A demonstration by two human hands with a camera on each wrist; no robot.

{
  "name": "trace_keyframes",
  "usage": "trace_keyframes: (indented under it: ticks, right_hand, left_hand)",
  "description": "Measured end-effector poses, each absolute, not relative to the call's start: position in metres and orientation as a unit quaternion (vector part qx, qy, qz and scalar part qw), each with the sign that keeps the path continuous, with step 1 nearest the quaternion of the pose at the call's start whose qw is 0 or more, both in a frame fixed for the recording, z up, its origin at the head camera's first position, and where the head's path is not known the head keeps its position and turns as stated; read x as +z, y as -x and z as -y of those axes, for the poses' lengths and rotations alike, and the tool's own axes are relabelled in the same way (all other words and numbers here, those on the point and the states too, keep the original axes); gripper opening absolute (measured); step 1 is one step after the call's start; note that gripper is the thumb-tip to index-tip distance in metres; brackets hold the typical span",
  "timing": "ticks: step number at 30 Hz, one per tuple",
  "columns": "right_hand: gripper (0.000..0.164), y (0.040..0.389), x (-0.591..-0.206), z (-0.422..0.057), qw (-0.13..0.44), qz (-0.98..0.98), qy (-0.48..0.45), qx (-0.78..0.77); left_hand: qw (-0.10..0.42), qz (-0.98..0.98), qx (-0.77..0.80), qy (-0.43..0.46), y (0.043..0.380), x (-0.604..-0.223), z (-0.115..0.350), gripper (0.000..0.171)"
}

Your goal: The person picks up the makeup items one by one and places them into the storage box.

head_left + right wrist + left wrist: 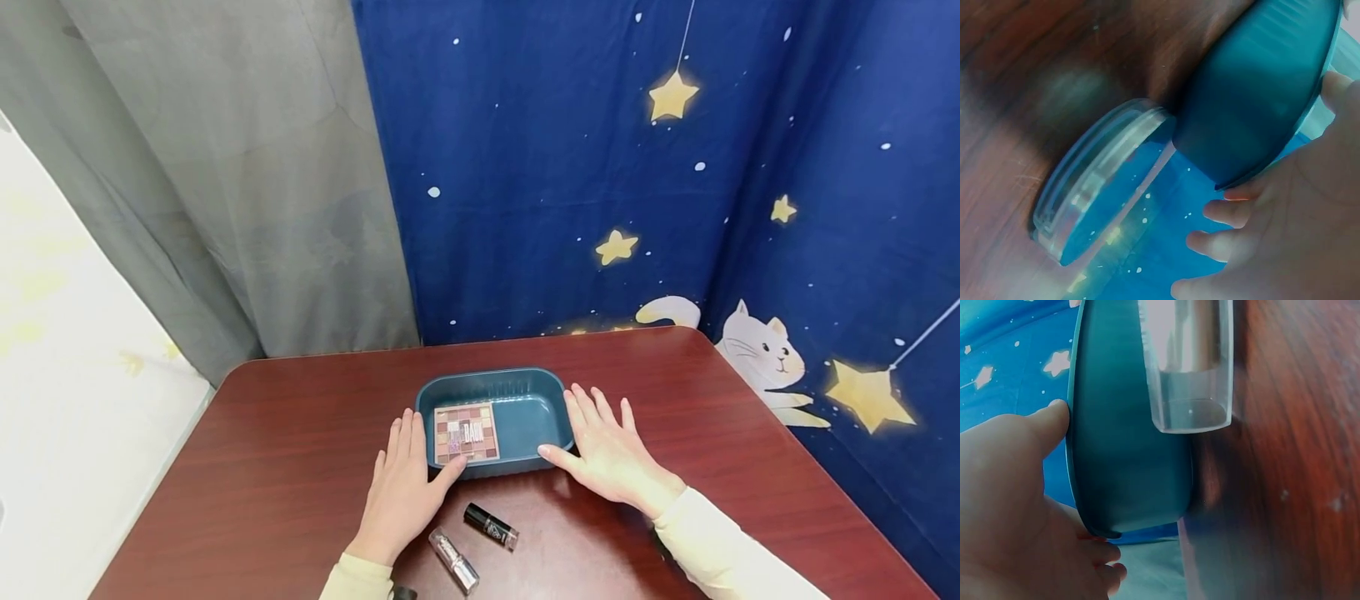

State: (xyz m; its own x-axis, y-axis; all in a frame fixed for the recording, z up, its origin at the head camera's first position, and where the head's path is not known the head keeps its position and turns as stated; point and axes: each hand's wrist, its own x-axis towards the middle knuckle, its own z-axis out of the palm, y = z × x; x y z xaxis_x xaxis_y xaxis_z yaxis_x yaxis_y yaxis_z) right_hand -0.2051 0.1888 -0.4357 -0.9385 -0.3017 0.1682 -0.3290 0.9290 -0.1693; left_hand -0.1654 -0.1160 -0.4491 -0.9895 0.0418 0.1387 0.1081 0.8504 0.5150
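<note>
A dark teal plastic basin (pixel 532 425) stands on the table with an eyeshadow palette (pixel 467 433) lying in its left half. My left hand (pixel 401 496) touches the basin's left end, fingers straight along the side and thumb at the front rim. At the opposite end my right hand (pixel 611 454) rests likewise, fingers spread and thumb on the front corner. Both wrist views show the thumbs at the rim. Between the forearms lie a silver lipstick tube (pixel 453 561) and a black tube with a clear end (pixel 491 527).
A round, clear-sided case (pixel 1100 181) stands on edge beside the basin in the right wrist view. Part of a dark object (pixel 403 592) shows by the left sleeve. The reddish-brown table (pixel 315 467) ends at a grey curtain (pixel 300 250) and a blue starry curtain (pixel 525 208).
</note>
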Motion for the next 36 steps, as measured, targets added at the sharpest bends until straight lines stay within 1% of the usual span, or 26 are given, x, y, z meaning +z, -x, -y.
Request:
trace_keyframes:
  ticks: [4, 7, 14, 17, 27, 36]
  right_hand:
    - [0.102, 0.208, -0.431, -0.192, 0.065, 0.979, -0.162, 0.103]
    - [0.096, 0.208, -0.426, -0.196, 0.072, 0.976, -0.168, 0.116]
    - [0.076, 0.208, -0.417, -0.214, 0.126, 0.963, -0.185, 0.15]
    - [0.072, 0.209, -0.414, -0.221, 0.14, 0.96, -0.186, 0.152]
    - [0.066, 0.203, -0.419, -0.242, 0.116, 0.966, -0.173, 0.152]
    - [0.067, 0.19, -0.424, -0.253, 0.083, 0.963, -0.179, 0.182]
  left_hand:
    - [0.063, 0.959, -0.273, 0.039, 0.166, -0.451, 0.117, 0.1]
    - [0.063, 0.959, -0.275, 0.037, 0.166, -0.453, 0.117, 0.1]
    - [0.06, 0.957, -0.281, 0.039, 0.167, -0.453, 0.116, 0.1]
    - [0.061, 0.957, -0.282, 0.039, 0.167, -0.452, 0.116, 0.1]
    - [0.066, 0.958, -0.276, 0.043, 0.168, -0.45, 0.118, 0.099]
    - [0.075, 0.96, -0.267, 0.044, 0.166, -0.451, 0.118, 0.1]
